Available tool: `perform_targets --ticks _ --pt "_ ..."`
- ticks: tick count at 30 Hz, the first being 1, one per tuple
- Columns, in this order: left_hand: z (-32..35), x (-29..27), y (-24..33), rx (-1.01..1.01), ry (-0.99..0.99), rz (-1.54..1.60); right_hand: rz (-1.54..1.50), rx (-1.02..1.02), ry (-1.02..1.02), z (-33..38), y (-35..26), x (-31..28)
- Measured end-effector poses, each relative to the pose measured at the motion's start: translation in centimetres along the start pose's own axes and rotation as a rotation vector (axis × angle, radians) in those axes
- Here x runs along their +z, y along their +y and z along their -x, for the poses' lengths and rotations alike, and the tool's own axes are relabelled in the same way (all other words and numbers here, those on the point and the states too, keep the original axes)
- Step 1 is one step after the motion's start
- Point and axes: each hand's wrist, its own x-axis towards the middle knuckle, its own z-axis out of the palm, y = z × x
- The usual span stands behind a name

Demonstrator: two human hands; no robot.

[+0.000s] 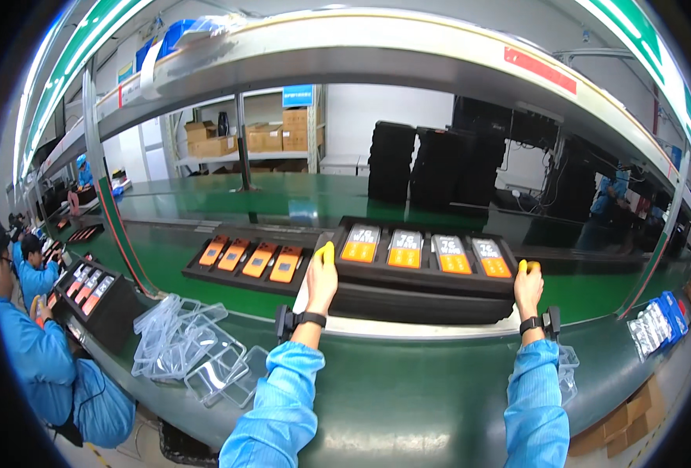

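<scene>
My left hand (320,282) and my right hand (528,290) are closed on opposite ends of a black tray (423,281). Yellow covers sit on some fingertips. Four-sided pockets in the tray hold several flat packs (405,249) in silvery white and orange, lying in a row. Beneath it shows a stack of similar black trays (415,306), standing on a pale surface at the bench edge. Left of my left hand, another black tray (236,278) carries several orange, phone-shaped pieces (259,259) on the green belt. My thumbs' exact hold is partly hidden.
Clear plastic cases (175,337) lie heaped on the bench at left; a few more (568,370) are beside my right forearm. Tall black stacks (392,162) stand behind the belt. A shelf (408,35) spans overhead. A co-worker in blue (41,335) sits at far left.
</scene>
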Motion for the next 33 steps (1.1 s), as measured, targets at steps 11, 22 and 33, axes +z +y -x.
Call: perform_targets --ticks 11,22,33 --pt "1.1 -0.6 0.7 0.037 -0.171 -0.093 0.019 0.284 0.037 -2.4 2.4 2.8" --pt "2.8 -1.5 -0.2 0.127 -0.002 -0.200 -0.025 0.134 -0.017 0.5 1.6 2.2" --pt "3.9 2.5 0.8 0.028 0.168 0.006 -0.128 0.142 0.230 0.7 3.9 3.7"
